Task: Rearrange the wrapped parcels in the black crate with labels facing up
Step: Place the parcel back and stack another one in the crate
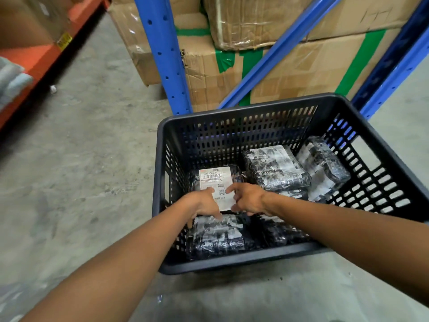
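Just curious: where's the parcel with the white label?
In the head view, the labelled parcel lies in the black crate's left half, between both hands, left of the wrapped parcels.

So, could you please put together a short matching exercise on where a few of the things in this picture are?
Things:
1. labelled parcel
2. black crate
3. cardboard boxes
4. orange shelf

Places:
A. stacked behind the blue rack posts
B. on the concrete floor in front of the rack
C. along the far left of the view
D. in the crate, between the left hand and right hand

Pairs: 1-D, 2-B, 3-A, 4-C
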